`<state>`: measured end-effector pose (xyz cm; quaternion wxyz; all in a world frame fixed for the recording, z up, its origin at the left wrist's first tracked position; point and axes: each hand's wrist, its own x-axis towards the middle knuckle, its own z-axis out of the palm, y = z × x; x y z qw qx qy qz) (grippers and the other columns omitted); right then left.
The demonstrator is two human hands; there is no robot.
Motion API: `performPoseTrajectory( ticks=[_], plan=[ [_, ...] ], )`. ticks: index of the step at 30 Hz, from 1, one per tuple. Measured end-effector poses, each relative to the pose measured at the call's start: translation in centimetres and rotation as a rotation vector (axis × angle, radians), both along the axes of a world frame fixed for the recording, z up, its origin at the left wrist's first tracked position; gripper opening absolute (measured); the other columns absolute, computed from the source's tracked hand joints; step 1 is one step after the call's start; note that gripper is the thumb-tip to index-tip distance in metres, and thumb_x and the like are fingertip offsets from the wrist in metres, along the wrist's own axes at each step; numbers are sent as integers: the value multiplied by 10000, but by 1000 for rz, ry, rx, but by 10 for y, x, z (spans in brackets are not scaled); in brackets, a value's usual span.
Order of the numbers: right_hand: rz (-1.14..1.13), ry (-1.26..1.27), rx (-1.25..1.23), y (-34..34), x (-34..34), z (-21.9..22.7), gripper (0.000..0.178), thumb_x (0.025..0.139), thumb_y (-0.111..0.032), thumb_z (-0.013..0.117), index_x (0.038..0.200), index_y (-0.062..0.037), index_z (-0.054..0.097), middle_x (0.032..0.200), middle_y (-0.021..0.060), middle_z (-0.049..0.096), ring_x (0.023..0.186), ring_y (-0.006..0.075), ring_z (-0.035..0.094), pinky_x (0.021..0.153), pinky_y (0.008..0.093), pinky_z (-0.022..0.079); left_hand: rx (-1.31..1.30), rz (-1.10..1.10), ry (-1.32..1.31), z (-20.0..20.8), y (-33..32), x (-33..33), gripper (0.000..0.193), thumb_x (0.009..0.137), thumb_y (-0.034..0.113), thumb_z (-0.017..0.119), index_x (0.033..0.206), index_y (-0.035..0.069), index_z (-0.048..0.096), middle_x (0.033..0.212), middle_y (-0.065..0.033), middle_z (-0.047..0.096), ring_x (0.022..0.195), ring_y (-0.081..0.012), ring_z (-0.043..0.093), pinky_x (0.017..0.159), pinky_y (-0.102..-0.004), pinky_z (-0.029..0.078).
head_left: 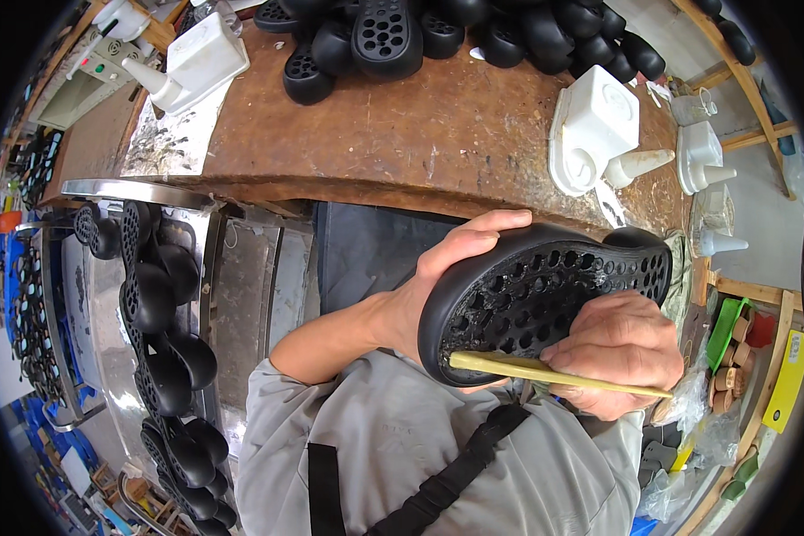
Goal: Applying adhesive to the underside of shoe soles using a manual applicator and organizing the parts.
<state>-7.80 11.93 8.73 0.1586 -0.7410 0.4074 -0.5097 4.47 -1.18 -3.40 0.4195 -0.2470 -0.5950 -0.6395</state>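
A black shoe sole (pixel 527 286) with round holes over its inner face is tilted up in front of my chest. Wrapped round its left edge, my left hand (pixel 438 268) grips it, fingers over the far rim. My right hand (pixel 621 353) is closed on a flat yellowish stick (pixel 509 366), whose left end touches the sole's inner face near the close rim. Wet-looking dark gloss shows along that inner edge. What lies under my right hand is hidden.
A brown worktable (pixel 375 152) holds piled black soles (pixel 389 40) at its back. White spouted bottles lie on it, one left (pixel 201 58), one right (pixel 596 125). More soles (pixel 156 299) line a metal rack at left. A green bin (pixel 731 330) stands at right.
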Motion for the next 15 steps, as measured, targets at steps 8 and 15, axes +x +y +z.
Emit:
performPoseTrajectory(
  ticks=[8,15],
  plan=[
    [114,1,82,-2,-14,6,196,683,24,733,861,51,656,761,147,648,487,180,580,392,253,416,16,-54,-84,-3,5,2,1113,547,249,869,1356,46,133,1324,-268,301,1271,-420,312,1011,-499,313],
    [181,45,69,-2,-31,3,158,794,-79,626,859,59,663,744,155,639,502,186,592,404,262,425,27,-99,-123,-7,6,-2,1115,536,261,872,1355,50,145,1326,-269,300,1270,-420,314,1009,-509,307]
  ],
)
